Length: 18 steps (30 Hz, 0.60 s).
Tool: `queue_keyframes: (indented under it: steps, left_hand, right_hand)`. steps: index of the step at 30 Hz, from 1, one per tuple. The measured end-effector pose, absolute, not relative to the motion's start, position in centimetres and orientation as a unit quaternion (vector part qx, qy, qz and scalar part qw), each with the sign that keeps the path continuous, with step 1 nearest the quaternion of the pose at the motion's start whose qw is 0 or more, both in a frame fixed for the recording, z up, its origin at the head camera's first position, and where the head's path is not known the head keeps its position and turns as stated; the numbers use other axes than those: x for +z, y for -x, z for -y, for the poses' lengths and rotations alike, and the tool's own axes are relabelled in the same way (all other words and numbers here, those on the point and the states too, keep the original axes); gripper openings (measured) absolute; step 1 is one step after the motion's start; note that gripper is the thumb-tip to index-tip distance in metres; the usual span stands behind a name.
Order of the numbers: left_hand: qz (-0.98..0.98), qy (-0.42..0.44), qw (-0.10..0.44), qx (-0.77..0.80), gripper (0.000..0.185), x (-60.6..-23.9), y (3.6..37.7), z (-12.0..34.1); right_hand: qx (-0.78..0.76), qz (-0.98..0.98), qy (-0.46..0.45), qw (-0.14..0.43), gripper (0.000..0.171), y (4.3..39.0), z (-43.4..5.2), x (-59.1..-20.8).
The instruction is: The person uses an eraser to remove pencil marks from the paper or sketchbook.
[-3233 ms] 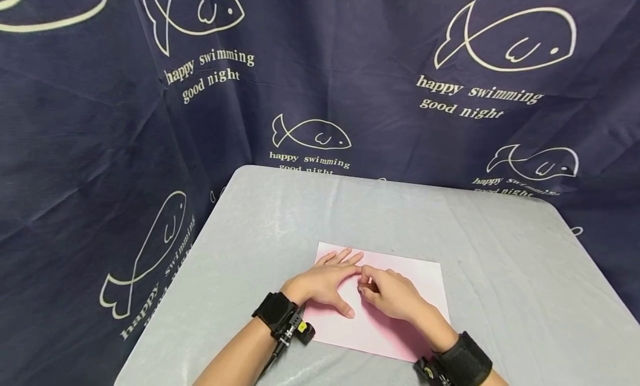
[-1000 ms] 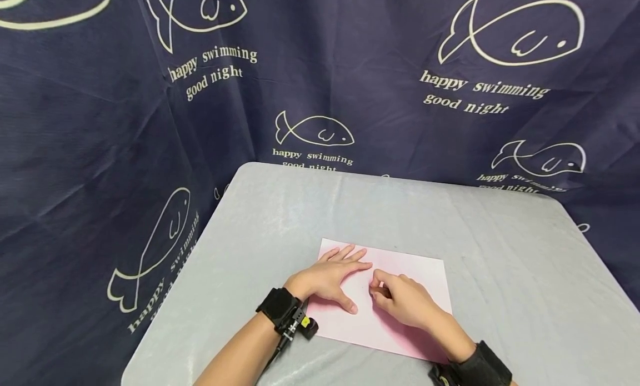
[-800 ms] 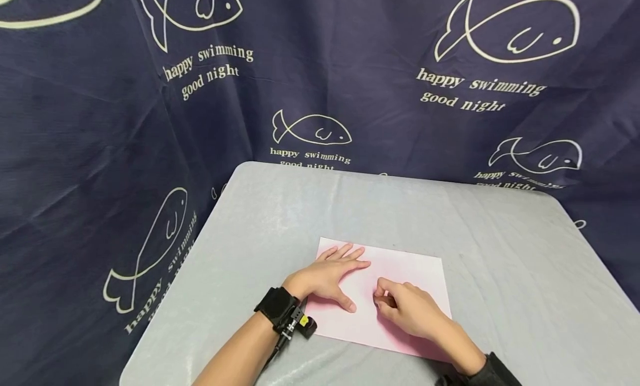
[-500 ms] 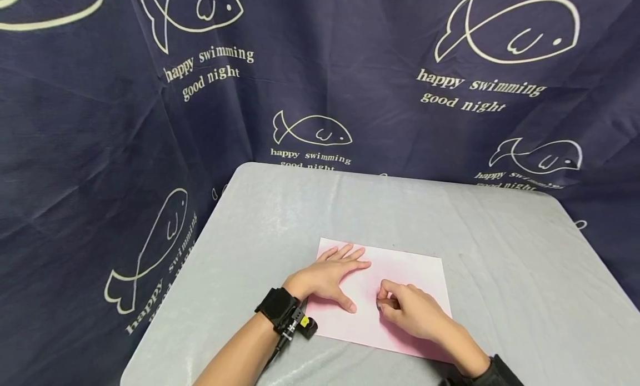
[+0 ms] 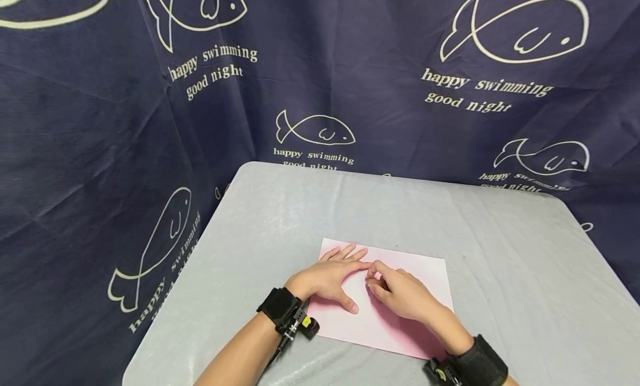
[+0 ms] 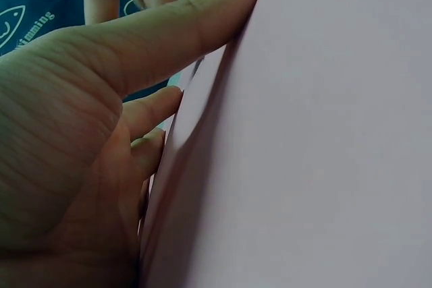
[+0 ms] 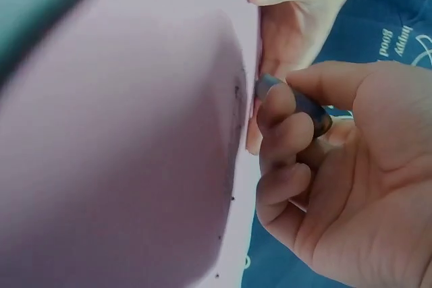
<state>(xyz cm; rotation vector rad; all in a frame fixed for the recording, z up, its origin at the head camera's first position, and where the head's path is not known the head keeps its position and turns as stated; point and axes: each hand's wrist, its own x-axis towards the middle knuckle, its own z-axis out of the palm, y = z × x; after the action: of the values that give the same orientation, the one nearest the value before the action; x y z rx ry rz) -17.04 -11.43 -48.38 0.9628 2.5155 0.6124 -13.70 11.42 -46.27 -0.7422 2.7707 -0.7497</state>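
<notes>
Left hand (image 5: 327, 280): palm down, fingers straight and close together, pointing away from the body; thumb (image 6: 182, 28) stretched out to the side. Black band on the left wrist (image 5: 276, 310). Right hand (image 5: 400, 294): knuckles up, fingers (image 7: 287, 126) curled, thumb tip brought against them in a pinch. Its fingertips sit just beside the left index fingertip. Black band on the right wrist (image 5: 475, 361). Both forearms bare.

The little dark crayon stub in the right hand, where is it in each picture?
Head view: hidden inside the right hand, mid-sheet on the pink paper; the stub itself cannot be made out.
Left wrist view: not in it; only the left hand flat on the paper.
Right wrist view: the crayon stub sits at centre right, pinched, tip on the paper.
Shared landmark: the pink paper.
</notes>
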Motion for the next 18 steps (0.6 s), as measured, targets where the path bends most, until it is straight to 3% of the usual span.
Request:
queue_keyframes:
  steps: [18]
  left_hand:
    - [-0.891,-0.348,0.183,0.226,0.103,-48.7,17.0,11.6]
  right_hand:
    - [-0.233,-0.944,0.220,0.079,0.015,12.6,-11.2,-46.8]
